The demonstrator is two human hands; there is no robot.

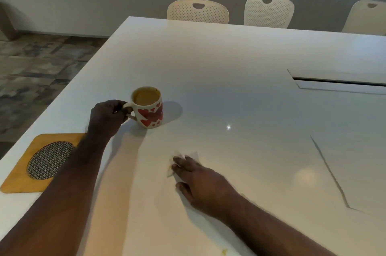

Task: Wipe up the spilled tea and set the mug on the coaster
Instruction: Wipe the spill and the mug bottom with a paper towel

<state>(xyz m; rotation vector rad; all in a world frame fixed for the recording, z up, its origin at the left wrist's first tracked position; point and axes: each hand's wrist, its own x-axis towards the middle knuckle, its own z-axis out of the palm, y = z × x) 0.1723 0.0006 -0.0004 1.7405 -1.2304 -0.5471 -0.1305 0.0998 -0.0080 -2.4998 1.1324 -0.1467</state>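
1. At centre left of the frame, the left hand [107,116] has its fingers curled around the handle of the mug [148,107], gripping it; the forearm runs down to the lower left corner.
2. Mug: cream with red hearts, upright on the table [240,63], filled with light brown tea nearly to the rim. Handle points left, toward the hand. Its shadow falls to the right.
3. Lower centre: the right hand [200,179] lies palm down, fingers spread flat and pressing a tissue [189,156] against the tabletop. Thumb stretched out below the fingers.
4. Tissue: white, thin, mostly covered by the fingers; corners show above and left of the fingertips. Whether it is wet cannot be told.
5. Left edge, below the mug: the coaster [19,180], a wooden square with rounded corners and a woven grey oval set in its middle. It lies flat near the table's edge, partly crossed by the left forearm, with nothing on it. Mug and coaster are apart.
6. Bottom edge, centre right: a small yellowish spot [224,252] on the tabletop beside the right forearm.
7. Table: white, glossy, with a cable slot [338,82] at the right.
8. Top of frame: three cream perforated chairs [198,12] behind the far edge; patterned floor [37,63] at upper left.
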